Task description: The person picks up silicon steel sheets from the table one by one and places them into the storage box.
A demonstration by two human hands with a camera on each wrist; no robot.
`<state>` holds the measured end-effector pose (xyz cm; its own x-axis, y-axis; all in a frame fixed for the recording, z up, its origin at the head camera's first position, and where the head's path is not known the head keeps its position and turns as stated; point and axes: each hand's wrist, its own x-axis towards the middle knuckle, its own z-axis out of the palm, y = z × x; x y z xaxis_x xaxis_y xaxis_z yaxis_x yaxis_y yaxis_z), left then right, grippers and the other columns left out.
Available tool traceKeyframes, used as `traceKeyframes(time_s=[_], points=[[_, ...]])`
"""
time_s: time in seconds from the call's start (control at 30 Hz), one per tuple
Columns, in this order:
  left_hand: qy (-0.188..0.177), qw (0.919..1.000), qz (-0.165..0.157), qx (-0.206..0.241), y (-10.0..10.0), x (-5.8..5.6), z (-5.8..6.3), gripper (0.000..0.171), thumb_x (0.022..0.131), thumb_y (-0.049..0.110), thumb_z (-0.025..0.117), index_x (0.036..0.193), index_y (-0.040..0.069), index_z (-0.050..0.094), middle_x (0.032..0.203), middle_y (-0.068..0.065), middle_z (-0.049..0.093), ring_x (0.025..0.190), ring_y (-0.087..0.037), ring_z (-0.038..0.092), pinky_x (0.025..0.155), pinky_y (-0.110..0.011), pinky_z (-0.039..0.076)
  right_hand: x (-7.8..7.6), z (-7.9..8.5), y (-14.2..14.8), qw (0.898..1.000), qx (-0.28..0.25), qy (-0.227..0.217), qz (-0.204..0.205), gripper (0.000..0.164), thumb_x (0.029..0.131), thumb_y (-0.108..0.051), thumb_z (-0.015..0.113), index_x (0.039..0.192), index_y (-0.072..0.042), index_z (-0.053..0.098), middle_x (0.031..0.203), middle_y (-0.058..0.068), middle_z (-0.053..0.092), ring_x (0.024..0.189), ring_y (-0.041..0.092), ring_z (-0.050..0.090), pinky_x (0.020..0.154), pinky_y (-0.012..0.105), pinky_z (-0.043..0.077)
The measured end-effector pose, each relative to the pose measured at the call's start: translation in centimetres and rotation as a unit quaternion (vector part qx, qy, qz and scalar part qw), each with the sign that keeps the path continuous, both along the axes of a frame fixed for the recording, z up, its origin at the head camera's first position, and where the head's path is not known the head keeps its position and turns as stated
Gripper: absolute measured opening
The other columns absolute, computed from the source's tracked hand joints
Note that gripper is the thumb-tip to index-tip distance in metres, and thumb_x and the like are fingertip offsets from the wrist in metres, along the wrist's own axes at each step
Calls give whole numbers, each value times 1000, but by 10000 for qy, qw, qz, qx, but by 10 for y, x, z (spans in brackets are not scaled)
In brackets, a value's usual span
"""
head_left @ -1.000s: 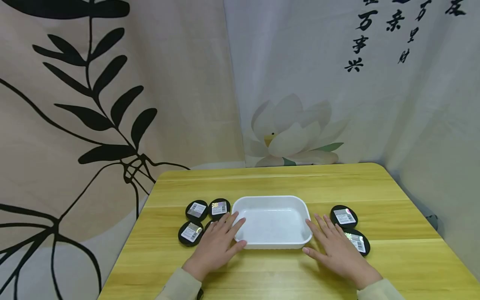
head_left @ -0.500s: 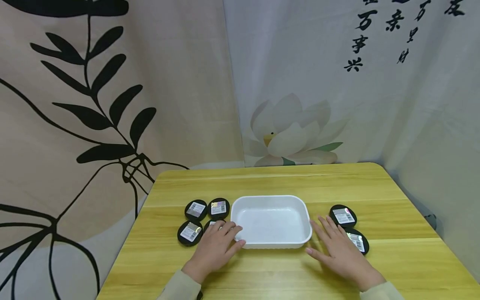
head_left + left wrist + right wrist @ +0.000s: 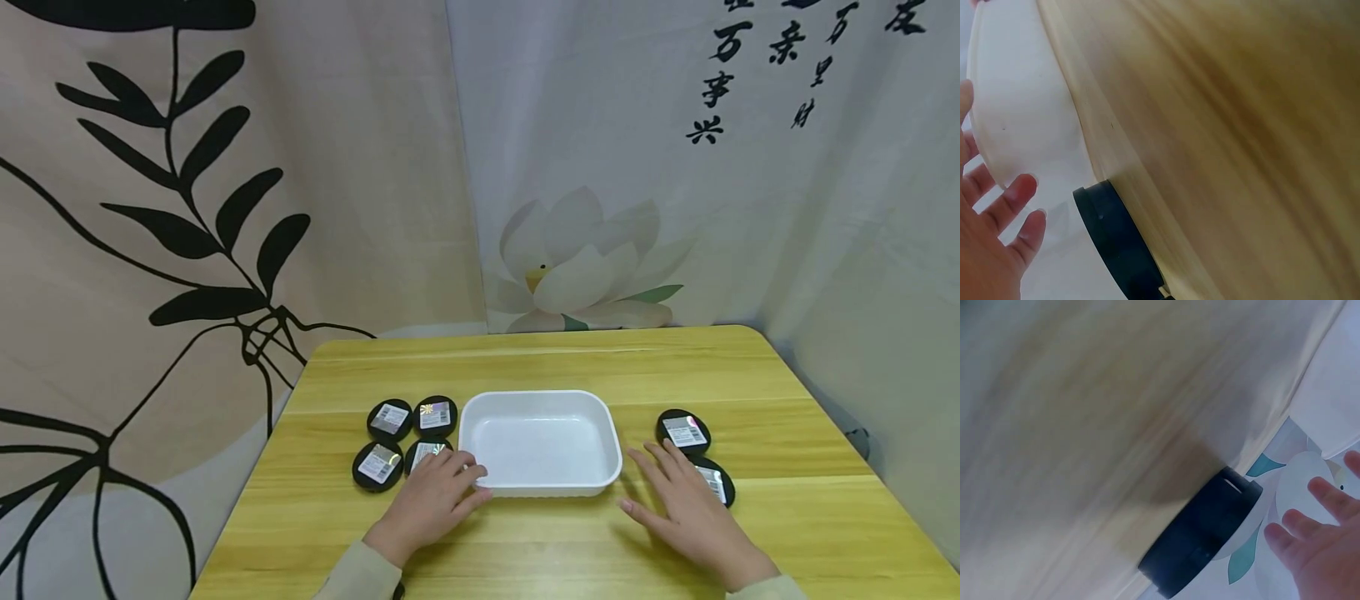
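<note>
A white rectangular tray [image 3: 536, 490] stands on the table between the two hands. My left hand [image 3: 433, 500] is at its front left corner, fingers slightly bent at the rim; whether they touch is unclear. A round black container [image 3: 427, 452] with a label lies partly behind those fingers. In the left wrist view the hand [image 3: 997, 228] has spread fingers beside the tray wall [image 3: 1029, 94]. To the right of the tray and apart from it, my right hand [image 3: 690, 517] has loosely spread fingers and holds nothing. It partly hides one black container [image 3: 718, 483].
More round black labelled containers, such as one at the back left [image 3: 389, 420] and one at the right [image 3: 683, 432], lie on the wooden table [image 3: 540, 358]. A dark object [image 3: 399, 591] peeks out by the left sleeve. A printed curtain [image 3: 375, 167] hangs behind.
My right hand has drawn away from the tray, a little to the right and toward the front. The left fingers have bent and pulled back slightly. The tray stays about where it was.
</note>
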<state>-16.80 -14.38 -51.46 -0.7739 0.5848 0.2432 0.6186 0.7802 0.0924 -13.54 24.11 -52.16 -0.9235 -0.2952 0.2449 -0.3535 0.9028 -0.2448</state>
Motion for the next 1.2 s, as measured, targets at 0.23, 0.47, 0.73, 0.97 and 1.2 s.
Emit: traceKeyframes(time_s=[0.23, 0.47, 0.73, 0.97, 1.2], points=[[318, 9992, -252, -71, 1, -1, -1, 27, 94, 47, 41, 98, 28, 61, 96, 12, 51, 91, -12, 43, 83, -38, 40, 0, 1, 1, 9999, 43, 58, -102, 71, 80, -62, 54, 136, -20, 43, 137, 11, 37, 129, 38, 23, 96, 59, 23], [361, 9987, -348, -132, 2, -2, -3, 22, 94, 44, 44, 94, 27, 58, 94, 12, 50, 91, -12, 42, 84, -36, 40, 0, 1, 4, 9999, -14, 114, -124, 69, 80, -60, 56, 134, -18, 45, 135, 12, 39, 127, 39, 26, 96, 58, 23], [633, 9970, -413, -143, 2, -2, -3, 16, 92, 40, 51, 93, 26, 58, 91, 11, 49, 86, -13, 43, 73, -31, 36, 1, 3, 6, 9997, -49, 180, -167, 67, 79, -59, 57, 130, -15, 49, 131, 13, 42, 124, 37, 29, 96, 56, 25], [663, 9968, -409, -172, 3, -2, -4, 15, 92, 39, 52, 93, 25, 57, 91, 11, 50, 85, -14, 43, 73, -31, 35, 1, 1, 13, 9990, 15, 355, -258, 66, 79, -57, 60, 128, -15, 50, 128, 12, 44, 121, 36, 33, 93, 56, 28], [728, 9964, -420, -130, 2, -3, -6, 13, 92, 38, 53, 92, 26, 56, 91, 11, 49, 84, -14, 42, 72, -30, 35, 1, 1, 17, 9987, 33, 395, -317, 65, 79, -55, 61, 126, -11, 52, 125, 14, 45, 119, 38, 34, 93, 56, 27]])
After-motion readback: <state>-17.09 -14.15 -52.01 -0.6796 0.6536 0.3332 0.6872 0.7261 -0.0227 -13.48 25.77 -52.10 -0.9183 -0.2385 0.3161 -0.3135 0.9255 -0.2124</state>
